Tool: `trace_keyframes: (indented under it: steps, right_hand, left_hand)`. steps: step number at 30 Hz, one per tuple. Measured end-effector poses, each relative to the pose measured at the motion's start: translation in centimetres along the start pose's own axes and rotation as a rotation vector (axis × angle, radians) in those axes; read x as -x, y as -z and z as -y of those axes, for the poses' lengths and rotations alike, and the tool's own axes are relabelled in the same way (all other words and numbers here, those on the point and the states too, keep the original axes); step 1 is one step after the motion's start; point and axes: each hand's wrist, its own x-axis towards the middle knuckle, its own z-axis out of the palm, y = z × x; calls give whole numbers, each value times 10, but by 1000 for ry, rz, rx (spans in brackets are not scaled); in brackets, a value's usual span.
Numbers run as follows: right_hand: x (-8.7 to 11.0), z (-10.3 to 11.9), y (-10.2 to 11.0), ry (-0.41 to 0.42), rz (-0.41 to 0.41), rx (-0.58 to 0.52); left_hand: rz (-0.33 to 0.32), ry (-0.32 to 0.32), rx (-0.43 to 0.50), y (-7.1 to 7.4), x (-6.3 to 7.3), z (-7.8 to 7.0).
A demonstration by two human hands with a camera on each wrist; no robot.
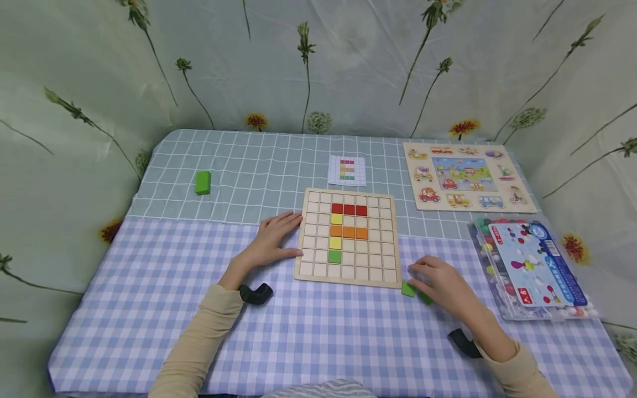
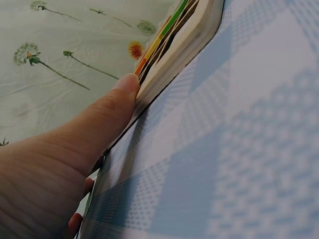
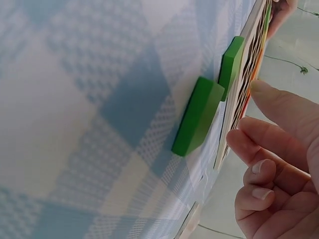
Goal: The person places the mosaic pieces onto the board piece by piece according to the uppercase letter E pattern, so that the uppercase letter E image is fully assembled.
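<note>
A square wooden grid board [image 1: 348, 282] lies mid-table, with red, yellow and orange tiles and one green tile [image 1: 335, 256] in its cells. My left hand [image 1: 271, 243] rests at the board's left edge, thumb and fingers fairly straight; the left wrist view shows the thumb [image 2: 107, 109] against the board's side. Off the board's lower right corner lie two loose green tiles, one nearer the board [image 1: 408, 289] and one partly under the hand [image 1: 425, 298]. Over them hovers my right hand [image 1: 440, 282]. Its thumb and forefinger are apart with nothing between them; the other fingers bend loosely.
Behind the board lies a printed pattern card [image 1: 359, 171]. A green block [image 1: 202, 182] stands at the back left. On the right are a wooden picture puzzle [image 1: 468, 210] and a clear plastic box [image 1: 537, 265] of colourful pieces. Checked cloth [image 1: 328, 342] covers the table's front.
</note>
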Motion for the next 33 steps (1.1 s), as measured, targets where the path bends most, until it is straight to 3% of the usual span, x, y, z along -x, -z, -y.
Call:
trace_keyframes:
  steps: [7,18,33]
  right_hand:
    - [4,-1,-1,47,-29,-20]
    - [9,4,-1,5,81,-45]
    - [1,-5,3,28,51,-18]
  left_hand:
    - [0,3,-1,0,-1,1]
    - [4,2,-7,-1,0,2]
    - [-5,-6,-12,-1,1,1]
